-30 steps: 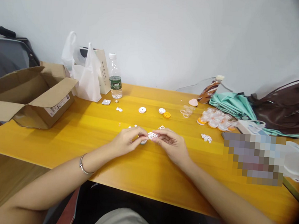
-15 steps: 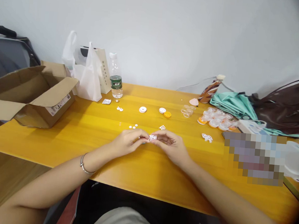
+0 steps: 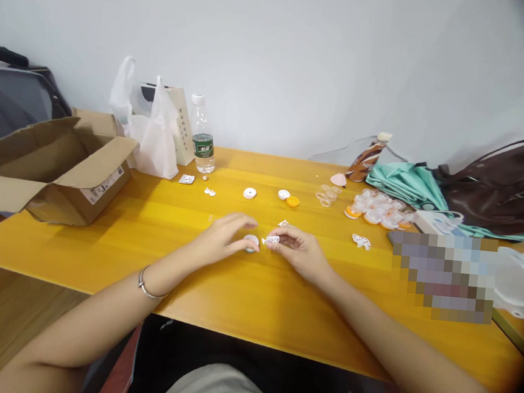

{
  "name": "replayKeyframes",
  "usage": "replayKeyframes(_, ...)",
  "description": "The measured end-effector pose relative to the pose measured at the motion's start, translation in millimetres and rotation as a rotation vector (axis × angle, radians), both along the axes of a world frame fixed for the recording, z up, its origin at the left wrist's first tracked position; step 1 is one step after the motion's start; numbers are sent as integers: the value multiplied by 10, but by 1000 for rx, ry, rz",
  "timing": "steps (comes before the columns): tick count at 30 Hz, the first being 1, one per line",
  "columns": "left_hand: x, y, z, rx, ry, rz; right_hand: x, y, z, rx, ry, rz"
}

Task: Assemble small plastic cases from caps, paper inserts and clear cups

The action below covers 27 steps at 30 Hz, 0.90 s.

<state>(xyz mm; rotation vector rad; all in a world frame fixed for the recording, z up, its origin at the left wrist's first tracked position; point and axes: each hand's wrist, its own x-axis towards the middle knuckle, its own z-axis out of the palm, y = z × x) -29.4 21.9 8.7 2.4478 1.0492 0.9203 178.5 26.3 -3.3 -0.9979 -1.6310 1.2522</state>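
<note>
Between the thumb and fingers of my right hand (image 3: 301, 254) is a small white openwork plastic piece (image 3: 273, 239), its narrow end pointing left. My left hand (image 3: 224, 236) has its thumb and fingers apart with nothing gripped. A round white part (image 3: 252, 240) lies on the table behind the left thumb, which partly covers it; whether they touch I cannot tell. Just beyond the right fingers sits another white openwork piece (image 3: 283, 223), partly hidden. A white lid-like disc (image 3: 250, 193), a second white disc (image 3: 283, 194) and an orange disc (image 3: 293, 201) lie farther back.
At left stand an open cardboard box (image 3: 74, 189), a white plastic bag (image 3: 154, 144) and a water bottle (image 3: 204, 139). Clear rings (image 3: 327, 195), several clear-and-orange parts (image 3: 378, 208) and a white cut-out piece (image 3: 361, 241) lie right, near a brown bottle (image 3: 367, 160) and green cloth (image 3: 405, 181).
My left hand has let go of the white openwork piece and moved slightly left, its fingers spreading. The round white part now shows between my hands. My right hand still holds the piece.
</note>
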Motion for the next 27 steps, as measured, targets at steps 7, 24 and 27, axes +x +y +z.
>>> replayKeyframes(7, 12, 52, -81, -222, 113, -15, 96, 57, -55, 382, -278, -51)
replayKeyframes(24, 171, 15, -145, -257, 91, -37, -22, -67, -52, 529, -455, 65)
replayKeyframes(27, 171, 16, -146, -243, 79, -53, -27, -76, -45, 550, -460, 107)
